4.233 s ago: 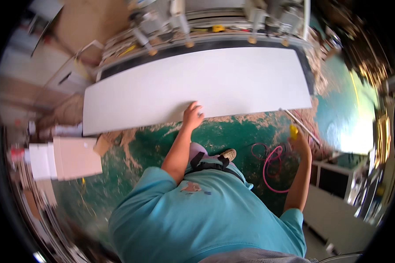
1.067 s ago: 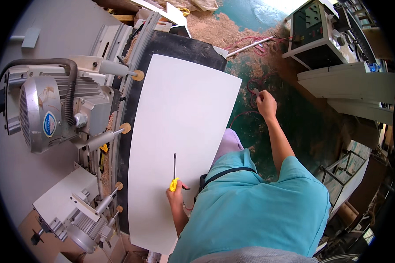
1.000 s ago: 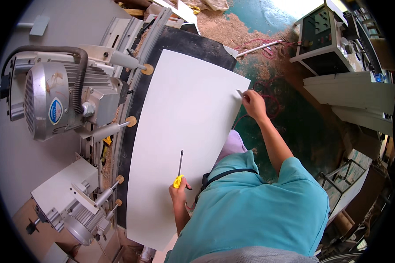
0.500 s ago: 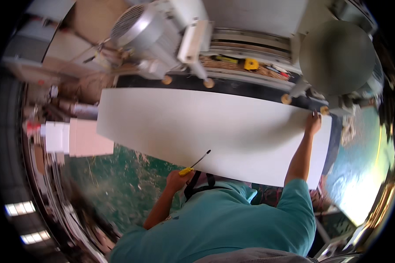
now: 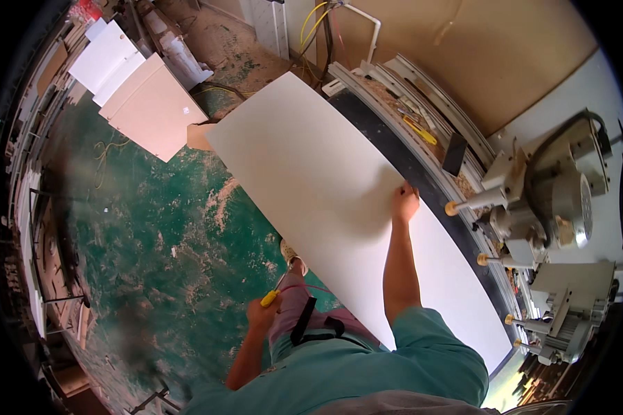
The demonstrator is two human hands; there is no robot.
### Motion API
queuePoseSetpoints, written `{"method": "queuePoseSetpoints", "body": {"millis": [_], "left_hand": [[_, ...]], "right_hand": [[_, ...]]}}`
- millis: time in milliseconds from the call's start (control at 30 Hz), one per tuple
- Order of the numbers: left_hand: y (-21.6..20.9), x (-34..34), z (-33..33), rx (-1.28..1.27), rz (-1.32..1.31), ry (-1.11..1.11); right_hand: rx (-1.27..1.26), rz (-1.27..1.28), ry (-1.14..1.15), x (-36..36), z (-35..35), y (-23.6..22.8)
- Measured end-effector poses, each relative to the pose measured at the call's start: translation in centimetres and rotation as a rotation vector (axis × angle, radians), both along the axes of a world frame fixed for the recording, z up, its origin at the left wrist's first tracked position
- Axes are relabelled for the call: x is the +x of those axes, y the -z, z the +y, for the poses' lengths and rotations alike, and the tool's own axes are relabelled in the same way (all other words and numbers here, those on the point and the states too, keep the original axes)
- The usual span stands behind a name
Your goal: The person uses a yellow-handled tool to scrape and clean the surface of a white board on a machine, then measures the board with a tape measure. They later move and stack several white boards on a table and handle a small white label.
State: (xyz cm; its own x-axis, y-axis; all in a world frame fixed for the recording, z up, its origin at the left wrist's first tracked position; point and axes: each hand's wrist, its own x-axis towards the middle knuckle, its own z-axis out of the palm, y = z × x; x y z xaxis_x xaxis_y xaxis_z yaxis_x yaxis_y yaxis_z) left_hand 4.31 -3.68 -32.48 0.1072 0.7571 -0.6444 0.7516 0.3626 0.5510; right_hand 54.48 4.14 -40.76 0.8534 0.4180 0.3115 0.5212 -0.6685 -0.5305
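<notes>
A long white board (image 5: 332, 173) lies slantwise in front of me along the machine's dark bed. My left hand (image 5: 262, 315) is closed round the yellow handle of a screwdriver (image 5: 271, 297), held low beside my thigh and off the board's near edge. Part of its thin shaft shows against my leg. On the board near its far edge rests my right hand (image 5: 405, 202), fingers curled in. A small dark spot shows at those fingertips, too small to name.
Motor units (image 5: 567, 207) and round wooden-tipped rods (image 5: 453, 208) stand along the far right edge. A yellow-handled tool (image 5: 419, 130) and a dark flat object (image 5: 454, 153) lie on the rail. Pinkish panels (image 5: 152, 104) stand at upper left; sawdust marks the green floor (image 5: 159, 228).
My view has swung left along the machine. My right hand is farther left along the board's far edge. The screwdriver has dropped from over the board to beside my leg.
</notes>
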Motion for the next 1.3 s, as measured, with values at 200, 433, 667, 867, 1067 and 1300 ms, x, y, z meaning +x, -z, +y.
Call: {"method": "queuePoseSetpoints", "body": {"millis": [200,433,667,867,1067,1300], "left_hand": [[3.5,-9.5,6.6,-0.041,-0.434,-0.734],[4.7,-13.7,7.2,-0.091,-0.341,-0.923],[6.5,-13.4,10.5,-0.133,-0.218,-0.869],[6.9,-12.2,15.8,-0.062,-0.264,-0.864],[7.9,-12.2,14.5,0.006,-0.437,-0.986],[7.3,-11.1,12.7,-0.019,-0.275,-0.820]], "right_hand": [[-0.075,-0.034,-0.189,-4.4,30.9,0.3],[-0.306,-0.180,-0.457,-6.5,53.9,-0.6],[-0.380,-0.205,-0.810,-17.9,55.4,0.1],[-0.470,0.186,-1.682,-48.9,40.9,-0.9],[-0.318,0.046,-1.128,-38.9,46.5,-4.5],[-0.398,-0.470,-1.724,-35.3,51.6,-4.5]]}}
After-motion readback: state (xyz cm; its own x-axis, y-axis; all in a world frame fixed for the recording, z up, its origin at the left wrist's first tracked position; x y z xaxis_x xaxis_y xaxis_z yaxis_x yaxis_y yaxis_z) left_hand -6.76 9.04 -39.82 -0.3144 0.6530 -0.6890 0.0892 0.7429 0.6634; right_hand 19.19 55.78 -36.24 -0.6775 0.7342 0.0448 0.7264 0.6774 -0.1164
